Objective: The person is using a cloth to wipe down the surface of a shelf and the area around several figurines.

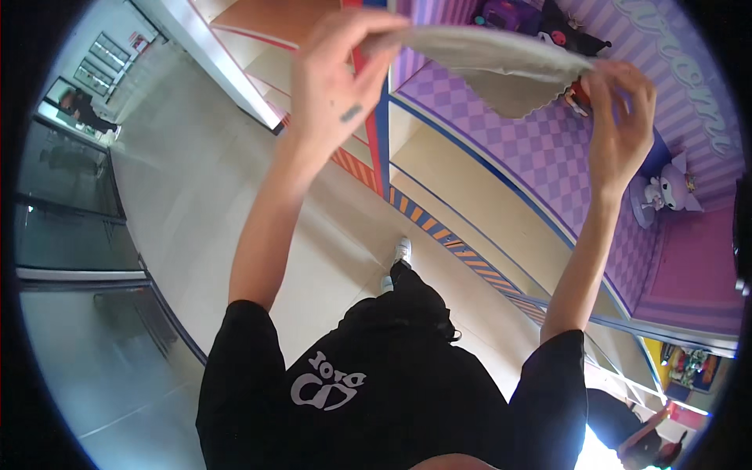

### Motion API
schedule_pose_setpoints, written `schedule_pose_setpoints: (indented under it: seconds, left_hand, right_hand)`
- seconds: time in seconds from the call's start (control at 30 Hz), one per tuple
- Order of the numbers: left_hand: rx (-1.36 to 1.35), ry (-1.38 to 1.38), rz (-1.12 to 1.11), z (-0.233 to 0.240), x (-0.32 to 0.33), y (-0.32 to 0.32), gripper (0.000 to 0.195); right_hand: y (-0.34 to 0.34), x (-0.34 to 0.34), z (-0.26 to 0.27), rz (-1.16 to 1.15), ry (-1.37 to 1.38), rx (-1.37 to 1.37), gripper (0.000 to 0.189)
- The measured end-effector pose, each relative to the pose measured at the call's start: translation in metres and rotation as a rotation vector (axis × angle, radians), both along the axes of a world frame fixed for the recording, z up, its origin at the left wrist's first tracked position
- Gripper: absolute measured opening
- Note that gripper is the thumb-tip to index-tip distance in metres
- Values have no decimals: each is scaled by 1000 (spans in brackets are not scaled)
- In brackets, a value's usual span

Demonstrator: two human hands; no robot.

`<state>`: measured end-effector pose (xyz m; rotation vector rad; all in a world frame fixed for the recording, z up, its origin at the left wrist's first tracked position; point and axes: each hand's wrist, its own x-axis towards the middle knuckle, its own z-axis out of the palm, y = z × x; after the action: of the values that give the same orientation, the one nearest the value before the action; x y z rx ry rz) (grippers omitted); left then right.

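A greyish cloth hangs stretched between my two raised hands, its lower edge scalloped or wavy. My left hand pinches its left end between thumb and fingers, near the frame's top. The right end is held in my right hand, in front of the purple display shelf. Behind the cloth, a small red figure shows partly beside my right fingers. A black plush-like character figure stands on the display just above the cloth.
Purple checkered shelving curves along the right, with a lilac character figurine on it. Below are cream shelf compartments. A white post stands at upper left. Glass panels line the left. One person is far left, another at lower right.
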<state>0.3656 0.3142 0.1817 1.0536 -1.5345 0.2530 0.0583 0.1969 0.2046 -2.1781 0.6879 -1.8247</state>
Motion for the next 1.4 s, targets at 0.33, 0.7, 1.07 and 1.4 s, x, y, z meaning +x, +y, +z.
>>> schedule_pose_setpoints:
  seconds: [0.33,0.7,1.07,1.4]
  left_hand:
    - [471,-175,-183,-182,-31,-15,39]
    - [521,170,-321,-28,-93,-191,29]
    - [455,-52,-646,-97,-103,-176,27]
    - [730,-114,-784,-144,-107,-161,29]
  right_hand:
    - [17,-79,-170,-129,447,481,18]
    - [-87,-145,-47,-316,246,344,10]
    - [-6,-178,-93,-451,265,511,19]
    - [41,-164,-147,-682,258,862,14]
